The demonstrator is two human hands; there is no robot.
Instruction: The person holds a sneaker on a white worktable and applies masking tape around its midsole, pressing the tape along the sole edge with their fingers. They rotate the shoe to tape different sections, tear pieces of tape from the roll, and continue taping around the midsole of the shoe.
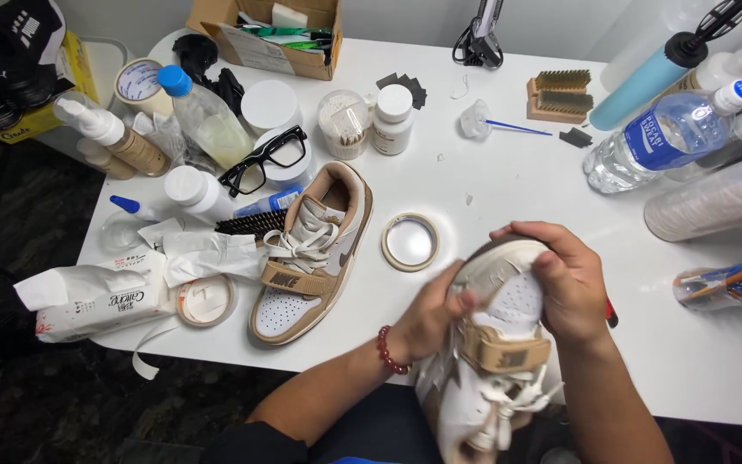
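1. Head view, lower centre-right: held shoe (pixel 495 361), white and tan, toe tipped up away from the body, heel down toward the lap, laces hanging loose.
2. Left hand (pixel 427 322), red bead bracelet at the wrist, grips the shoe's left side; fingers curled together, thumb pressed flat on the white toe panel.
3. Right hand (pixel 564 283) cups the toe from the right, fingers bent and closed over the rim of the sole; fingertips hidden behind the toe, so cannot tell whether anything is pinched there.
4. Centre-left on the table (pixel 508 172): second shoe (pixel 311 253), lying sole down, strap done up.
5. Just right of it, tape ring (pixel 410 241), flat, apart from both shoes.
6. Left: glasses (pixel 264 161) perched on a white jar, wipes pack (pixel 96 296) at the left edge.
7. Upper right: water bottle (pixel 667 137) on its side, brushes (pixel 558 94) beyond.
8. Likely risks: held shoe hangs past the table edge with no support beneath, so a loosened grip could drop it to the floor; dangling laces could snag; hard thumb pressure could crease or smear the toe panel; a swung elbow could knock the crowded bottles at left.
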